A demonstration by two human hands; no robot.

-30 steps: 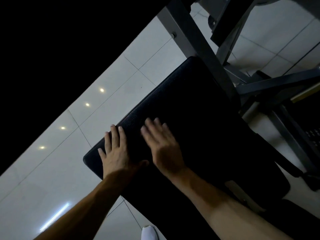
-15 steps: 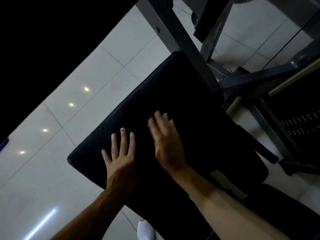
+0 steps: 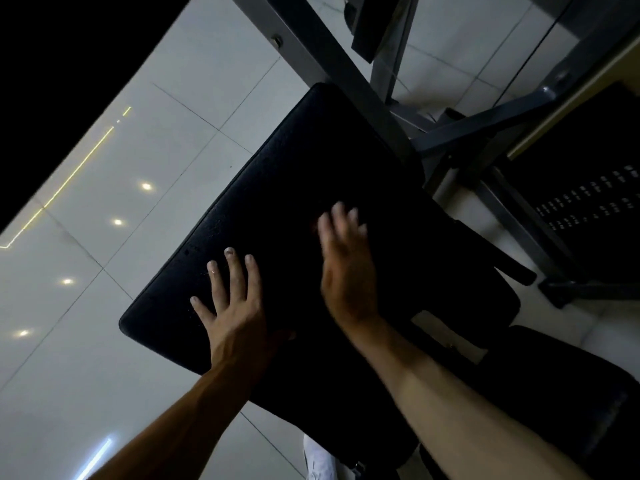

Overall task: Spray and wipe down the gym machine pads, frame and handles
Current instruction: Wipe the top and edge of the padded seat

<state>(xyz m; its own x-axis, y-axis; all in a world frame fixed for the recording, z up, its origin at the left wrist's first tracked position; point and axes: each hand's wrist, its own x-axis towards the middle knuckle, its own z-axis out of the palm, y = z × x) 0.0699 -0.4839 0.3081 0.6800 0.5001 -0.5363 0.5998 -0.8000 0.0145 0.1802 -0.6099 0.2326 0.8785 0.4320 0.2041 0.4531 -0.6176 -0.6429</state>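
Hands first: our left hand (image 3: 235,306) lies flat, fingers straight, on the near corner of the black pad (image 3: 311,161); our right hand (image 3: 346,271), blurred, is spread beside it; both are bare, nothing held. Pad runs out from the grey frame (image 3: 325,60) above tiled floor (image 3: 145,140). We judge it soft, fixed, slick vinyl: press flat, don't grip

free: pad (image 3: 311,168) upper half bare | obstacle: frame bar (image 3: 323,58) along pad's right edge
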